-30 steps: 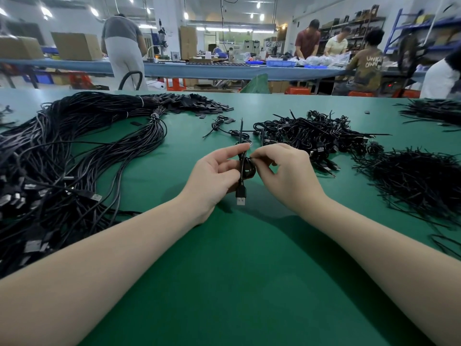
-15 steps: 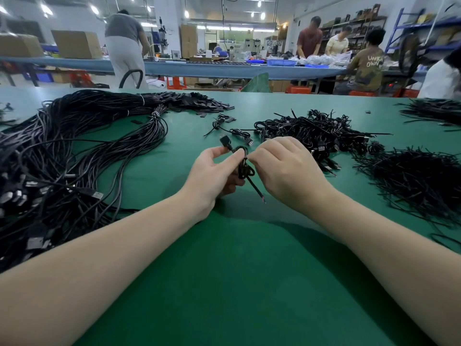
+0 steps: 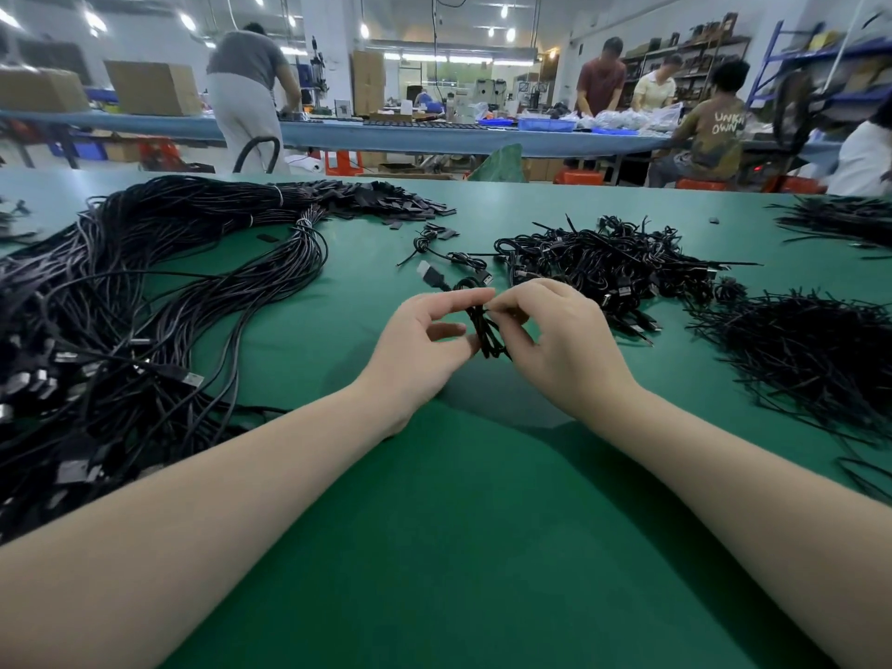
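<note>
A short black USB cable [image 3: 485,330], coiled into a small bundle, hangs between my two hands just above the green table [image 3: 473,548]. My left hand [image 3: 422,347] pinches the top of the coil with thumb and forefinger. My right hand [image 3: 562,338] grips the coil from the right with curled fingers. The cable's USB plug [image 3: 427,273] sticks up and to the left behind my left fingers. The wrap around the coil's middle is hidden by my fingers.
A large heap of long black cables [image 3: 130,306] covers the left of the table. A pile of bundled cables [image 3: 613,265] lies behind my hands. A mound of black twist ties [image 3: 811,359] lies at right. Several people work at a far table [image 3: 434,137].
The coil has turned between my fingers: its plug hung down a second ago and now points up and left. The tie end that stuck out below the coil no longer shows.
</note>
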`<action>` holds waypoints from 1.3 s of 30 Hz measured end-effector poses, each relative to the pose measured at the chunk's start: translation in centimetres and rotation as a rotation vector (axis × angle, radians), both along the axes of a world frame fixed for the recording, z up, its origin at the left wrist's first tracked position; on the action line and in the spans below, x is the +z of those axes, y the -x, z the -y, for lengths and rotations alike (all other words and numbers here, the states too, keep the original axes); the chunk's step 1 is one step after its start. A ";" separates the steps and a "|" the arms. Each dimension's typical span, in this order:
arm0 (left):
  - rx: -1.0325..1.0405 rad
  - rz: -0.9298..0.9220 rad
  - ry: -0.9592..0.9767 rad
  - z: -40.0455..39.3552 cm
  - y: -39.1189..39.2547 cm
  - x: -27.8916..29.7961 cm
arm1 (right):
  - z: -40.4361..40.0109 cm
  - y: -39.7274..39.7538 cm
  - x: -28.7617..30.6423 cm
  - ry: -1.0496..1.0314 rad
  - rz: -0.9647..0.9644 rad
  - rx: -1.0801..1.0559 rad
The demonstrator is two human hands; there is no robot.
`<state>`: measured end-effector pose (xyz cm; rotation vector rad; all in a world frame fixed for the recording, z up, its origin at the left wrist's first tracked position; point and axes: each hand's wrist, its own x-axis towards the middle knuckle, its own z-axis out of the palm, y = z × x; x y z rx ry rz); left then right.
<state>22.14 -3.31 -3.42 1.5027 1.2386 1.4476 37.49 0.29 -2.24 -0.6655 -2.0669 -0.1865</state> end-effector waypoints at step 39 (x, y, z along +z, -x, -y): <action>0.530 -1.344 0.800 -13.2 20.9 4.5 | -2.0 -0.3 -1.2 0.519 0.111 -0.087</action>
